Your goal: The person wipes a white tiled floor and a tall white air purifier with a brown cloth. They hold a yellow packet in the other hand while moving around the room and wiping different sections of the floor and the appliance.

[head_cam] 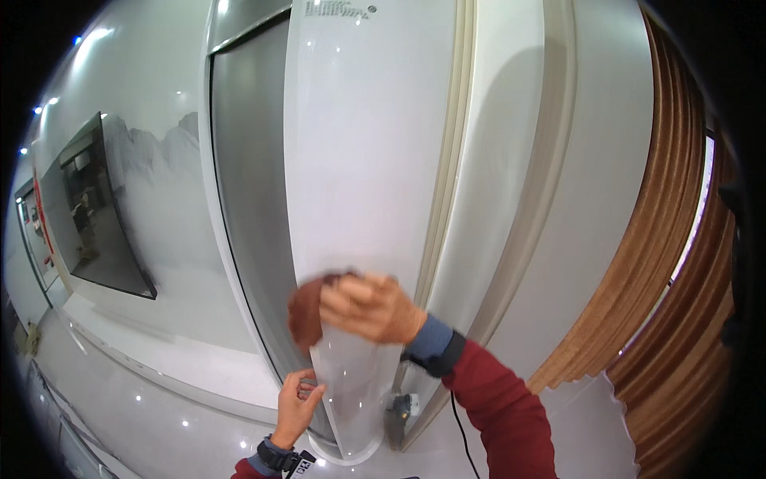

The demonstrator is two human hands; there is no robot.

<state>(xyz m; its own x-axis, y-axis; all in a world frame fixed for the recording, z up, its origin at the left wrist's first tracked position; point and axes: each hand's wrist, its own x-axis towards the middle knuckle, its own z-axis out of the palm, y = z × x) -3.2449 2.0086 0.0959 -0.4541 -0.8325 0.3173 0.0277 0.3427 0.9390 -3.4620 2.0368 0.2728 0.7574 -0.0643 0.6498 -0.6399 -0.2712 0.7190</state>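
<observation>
A tall white appliance panel (368,149), glossy and rounded, resembling a floor-standing air conditioner, stands directly in front of me. My right hand (374,308) grips a brown cloth (308,314) against or just before the lower half of the panel; hand and cloth are slightly blurred, and whether they touch the panel is unclear. Lower and to the left, my left hand (298,398) is empty, its fingers loosely curled and apart, beside the panel's left edge. A dark wrist strap is on each arm.
Brown curtains (652,179) hang at the right. A plug in a socket (407,406) and a black cable (461,434) are low beside the appliance. At the left are a wall-mounted television (102,215), a long white ledge (161,359) and the glossy tiled floor (155,413).
</observation>
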